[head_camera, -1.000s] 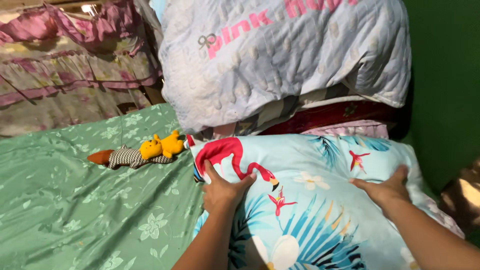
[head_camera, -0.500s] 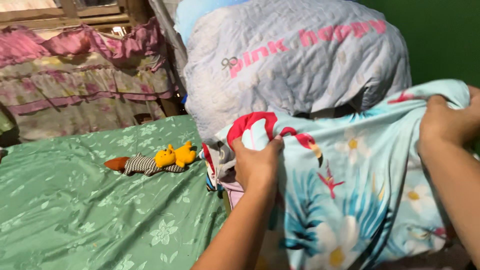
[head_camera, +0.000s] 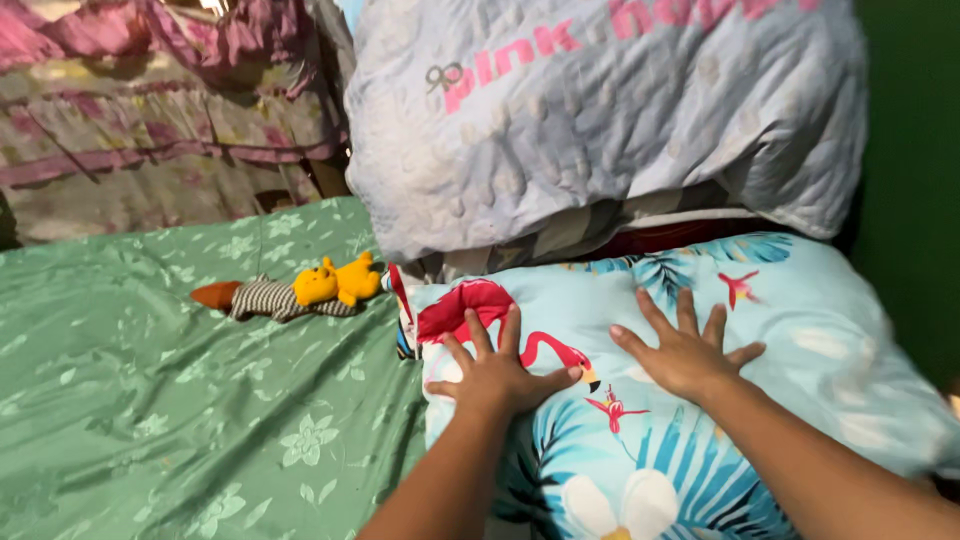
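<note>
A light blue pillow (head_camera: 800, 330) printed with a pink flamingo, flowers and palm leaves lies flat on the bed at the right. My left hand (head_camera: 495, 370) presses on its left part with fingers spread, over the flamingo print. My right hand (head_camera: 685, 350) lies flat on the pillow's middle, fingers apart too. Neither hand grips anything.
A folded grey-blue quilt (head_camera: 600, 110) with pink lettering sits on a stack of bedding behind the pillow. A small yellow bear toy (head_camera: 335, 283) lies on a striped cloth on the green flowered sheet (head_camera: 170, 400). Pink ruffled curtain at back left, green wall (head_camera: 910, 150) at right.
Half a second ago both hands held the pillow lifted by its edges. It now lies flat on the bed and both hands rest open on top of it.
</note>
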